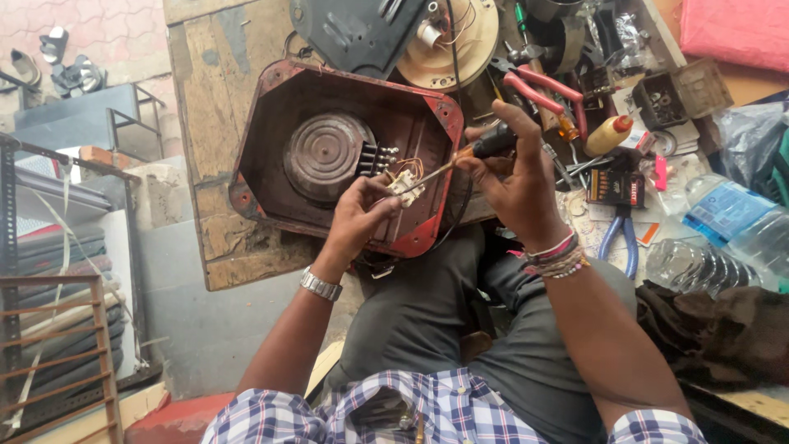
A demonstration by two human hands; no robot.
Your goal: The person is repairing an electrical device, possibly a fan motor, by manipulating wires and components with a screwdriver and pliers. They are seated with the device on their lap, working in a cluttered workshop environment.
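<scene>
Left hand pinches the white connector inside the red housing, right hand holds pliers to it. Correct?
Not quite. The right hand holds a screwdriver, not pliers; the red-handled pliers lie untouched on the bench. The rest stands: the left hand pinches the white connector inside the red housing. The head view shows it.

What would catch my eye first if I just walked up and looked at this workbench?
Probably the red octagonal housing lying open at the centre of the wooden bench, a round ribbed metal disc inside. Over its right edge the left hand pinches a small white wired block, while the right hand points a screwdriver at it. To the right lies a clutter of tools.
</scene>
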